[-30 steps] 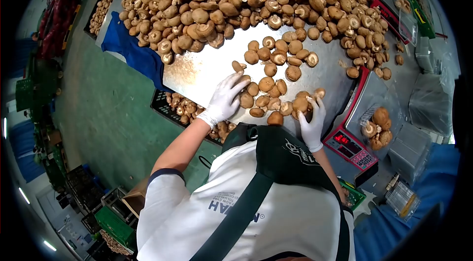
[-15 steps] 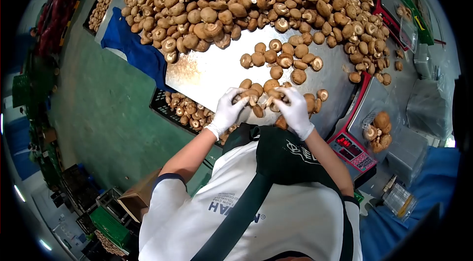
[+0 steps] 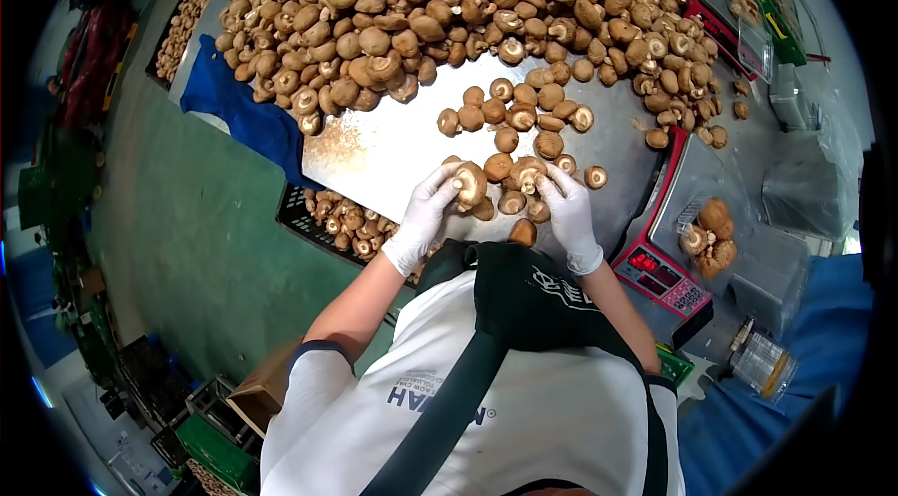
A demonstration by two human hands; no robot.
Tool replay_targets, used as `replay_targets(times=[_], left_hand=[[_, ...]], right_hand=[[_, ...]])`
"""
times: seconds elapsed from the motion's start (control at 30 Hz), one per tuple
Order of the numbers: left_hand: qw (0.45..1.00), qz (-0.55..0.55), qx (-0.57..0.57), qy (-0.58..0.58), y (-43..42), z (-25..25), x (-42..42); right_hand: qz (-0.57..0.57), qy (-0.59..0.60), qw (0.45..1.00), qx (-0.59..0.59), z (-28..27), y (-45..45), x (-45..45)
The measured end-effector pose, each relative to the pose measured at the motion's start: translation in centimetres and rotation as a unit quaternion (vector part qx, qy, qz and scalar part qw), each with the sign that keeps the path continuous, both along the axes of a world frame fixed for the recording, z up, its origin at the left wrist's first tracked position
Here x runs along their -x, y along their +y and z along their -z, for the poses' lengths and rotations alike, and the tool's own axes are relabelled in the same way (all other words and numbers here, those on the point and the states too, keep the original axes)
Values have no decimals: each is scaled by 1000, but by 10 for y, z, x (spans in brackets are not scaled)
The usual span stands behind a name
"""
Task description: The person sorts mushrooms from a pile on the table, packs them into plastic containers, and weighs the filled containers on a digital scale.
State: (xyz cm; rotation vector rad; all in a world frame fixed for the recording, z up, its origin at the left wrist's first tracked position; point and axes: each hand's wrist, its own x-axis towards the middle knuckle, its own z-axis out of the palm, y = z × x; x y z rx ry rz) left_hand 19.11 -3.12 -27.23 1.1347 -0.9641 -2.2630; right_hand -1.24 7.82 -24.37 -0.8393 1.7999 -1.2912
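Note:
My left hand (image 3: 427, 215), in a white glove, pinches a brown mushroom (image 3: 470, 185) whose pale stem faces up. On the other side, my gloved right hand (image 3: 571, 215) grips another mushroom (image 3: 528, 175) by its cap edge, gills and stem showing. Between and below the two hands several loose mushrooms lie on the metal table (image 3: 402, 136); one (image 3: 523, 233) rests close to the apron. Just beyond my hands is a loose group of mushrooms (image 3: 548, 145), and a large heap (image 3: 374, 42) covers the far part of the table.
At right a red scale (image 3: 659, 276) bears a tray of mushrooms (image 3: 715, 239). Another red scale (image 3: 730, 19) stands farther back. Clear plastic trays (image 3: 772, 281) are stacked at right. A blue cloth (image 3: 234, 112) hangs over the left edge, above a black crate (image 3: 304, 220) of mushrooms.
Both hands came together at the near mushrooms, and each now holds one up with its underside showing. The right hand has moved left from the right-hand cluster. The view has shifted slightly.

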Motion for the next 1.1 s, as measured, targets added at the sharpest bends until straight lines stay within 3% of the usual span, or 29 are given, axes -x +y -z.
replay_targets(times=[0.17,0.2,0.23,0.3,0.4,0.43,0.5,0.63,0.7,0.83,0.9,1.03,1.1], left_hand=[[966,157,191,-80,-11,-6,-33],[949,198,196,-145,-14,-10,-44],[918,213,300,-146,-14,-7,-54],[805,331,399,-287,-22,-21,-77],[748,401,359,-388,-29,-28,-98],[713,402,397,-416,-30,-21,-106],[695,341,458,-436,-28,-17,-103],[824,223,449,-265,-19,-34,-45],[861,193,450,-137,-9,-39,-2],[887,209,410,-41,17,-39,64],[935,244,257,-16,21,-41,73],[954,256,147,44,16,-37,71],[957,257,123,61,16,-35,70]], right_hand=[[43,-73,996,-24,19,13,8],[45,-188,980,-43,29,15,14],[63,-253,965,-13,38,20,18],[99,-380,919,48,23,14,12],[128,-438,888,46,10,16,14],[139,-462,875,50,10,18,17],[170,-457,872,42,6,18,18],[174,-423,889,12,9,22,18],[175,-417,892,8,-5,16,10],[140,-414,900,1,-6,24,0],[96,-383,918,-35,-8,29,4],[100,-113,988,-38,0,33,8],[77,-122,989,17,-13,27,7]])
